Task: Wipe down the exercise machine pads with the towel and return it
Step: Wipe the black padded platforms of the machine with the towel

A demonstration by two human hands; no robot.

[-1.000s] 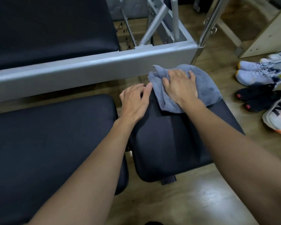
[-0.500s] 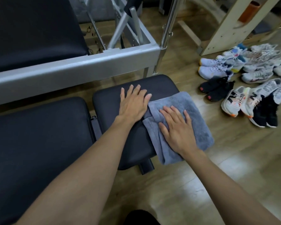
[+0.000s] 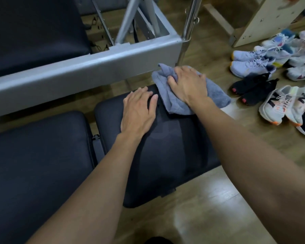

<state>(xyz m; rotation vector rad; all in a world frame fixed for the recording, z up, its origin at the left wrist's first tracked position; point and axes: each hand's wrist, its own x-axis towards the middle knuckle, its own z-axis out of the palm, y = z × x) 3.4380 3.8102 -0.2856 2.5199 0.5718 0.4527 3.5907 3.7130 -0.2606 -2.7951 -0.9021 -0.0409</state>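
Observation:
A grey towel lies bunched on the far right corner of a small black pad. My right hand presses down on the towel, fingers curled into its folds. Flat on the pad's far left part rests my left hand, fingers together and holding nothing. A larger black pad lies to the left of the small one, with a narrow gap between them. A third black pad sits beyond the grey metal frame.
A grey metal frame rail runs across just beyond the pads, with a chrome post at its right corner. Several shoes lie on the wooden floor to the right. A pale wooden stand is at the top right.
My right hand has pushed the towel from the pad's near right side up to its far right corner, bunching it. My left hand stays flat on the pad.

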